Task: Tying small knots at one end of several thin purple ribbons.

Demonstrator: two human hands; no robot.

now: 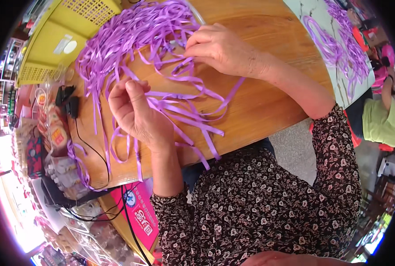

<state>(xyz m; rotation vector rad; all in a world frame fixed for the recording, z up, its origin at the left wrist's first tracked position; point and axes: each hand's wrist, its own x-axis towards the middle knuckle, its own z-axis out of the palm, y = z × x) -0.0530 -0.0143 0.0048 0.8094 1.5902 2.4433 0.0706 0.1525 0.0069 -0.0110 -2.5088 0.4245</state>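
Note:
A big tangle of purple ribbon strips (131,35) lies across a wooden table (259,106). My left hand (135,111) is closed around a bundle of these strips, whose loose ends (193,124) fan out to the right and hang over the near table edge. My right hand (219,48) rests on the pile farther back, its fingertips pinching a single strip out of the tangle. My floral sleeves show along the lower edge.
A yellow plastic basket (60,40) stands at the back left. A black plug and cable (71,104) lie by the left table edge. More purple ribbon (339,44) lies on a white surface at the right, near a person in a green top (379,119).

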